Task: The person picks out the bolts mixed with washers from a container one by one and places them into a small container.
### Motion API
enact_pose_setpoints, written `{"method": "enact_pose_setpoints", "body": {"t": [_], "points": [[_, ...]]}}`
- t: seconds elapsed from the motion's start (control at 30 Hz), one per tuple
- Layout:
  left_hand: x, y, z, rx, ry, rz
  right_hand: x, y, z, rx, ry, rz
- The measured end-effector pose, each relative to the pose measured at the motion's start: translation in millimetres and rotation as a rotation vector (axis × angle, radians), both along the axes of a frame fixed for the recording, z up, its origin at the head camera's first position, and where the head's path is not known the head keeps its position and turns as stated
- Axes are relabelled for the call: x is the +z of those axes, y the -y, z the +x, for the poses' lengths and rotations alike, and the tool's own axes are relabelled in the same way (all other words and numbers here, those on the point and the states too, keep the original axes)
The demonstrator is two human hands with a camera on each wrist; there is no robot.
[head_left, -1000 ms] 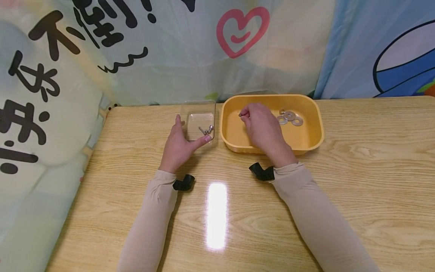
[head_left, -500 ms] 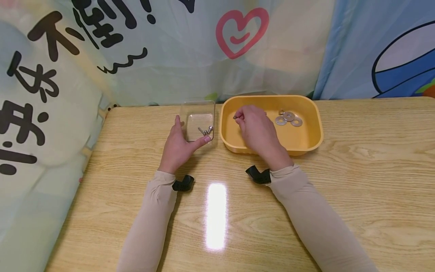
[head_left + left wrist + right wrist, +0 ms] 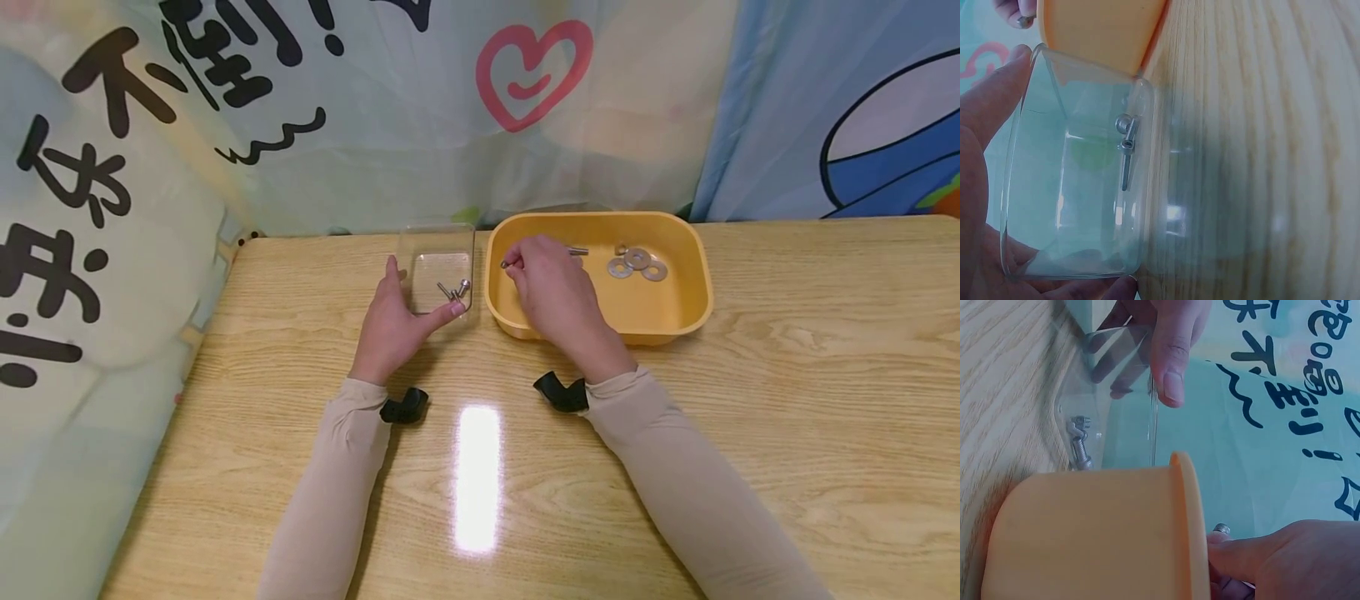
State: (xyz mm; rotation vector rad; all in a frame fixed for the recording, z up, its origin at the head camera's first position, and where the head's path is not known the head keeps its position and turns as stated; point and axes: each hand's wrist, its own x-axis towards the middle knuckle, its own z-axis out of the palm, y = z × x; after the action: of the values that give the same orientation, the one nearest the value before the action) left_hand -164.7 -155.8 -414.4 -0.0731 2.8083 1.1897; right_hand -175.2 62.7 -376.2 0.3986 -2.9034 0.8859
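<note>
My left hand (image 3: 397, 321) grips a clear plastic box (image 3: 438, 237), thumb at the near rim and fingers round the left side. Several metal screws (image 3: 456, 290) lie inside it, near its right front corner; the left wrist view shows these screws (image 3: 1126, 147) through the see-through wall. Over the left part of a yellow tray (image 3: 697, 308), my right hand (image 3: 558, 296) pinches a small metal screw (image 3: 505, 264) between thumb and fingertips. Only the knurled head of this screw (image 3: 1221, 529) shows beyond the tray rim in the right wrist view; its shank is hidden.
Flat washers (image 3: 637, 258) and a small nut (image 3: 621, 248) lie in the tray's right half. Another screw (image 3: 577, 251) lies just behind the right hand. A printed cloth (image 3: 375, 167) hangs along the wooden table's (image 3: 825, 375) back edge.
My right hand has moved left across the tray with the screw, toward the clear box, uncovering another screw behind it. The left hand and the box have stayed in place.
</note>
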Motion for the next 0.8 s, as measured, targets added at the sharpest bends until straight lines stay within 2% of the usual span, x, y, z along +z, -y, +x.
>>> {"method": "enact_pose_setpoints", "body": {"t": [0.8], "points": [[-1.8,1.0,-0.6,0.002,-0.016,0.001,2.8,25,6.9,0.077,0.01,0.008]]}}
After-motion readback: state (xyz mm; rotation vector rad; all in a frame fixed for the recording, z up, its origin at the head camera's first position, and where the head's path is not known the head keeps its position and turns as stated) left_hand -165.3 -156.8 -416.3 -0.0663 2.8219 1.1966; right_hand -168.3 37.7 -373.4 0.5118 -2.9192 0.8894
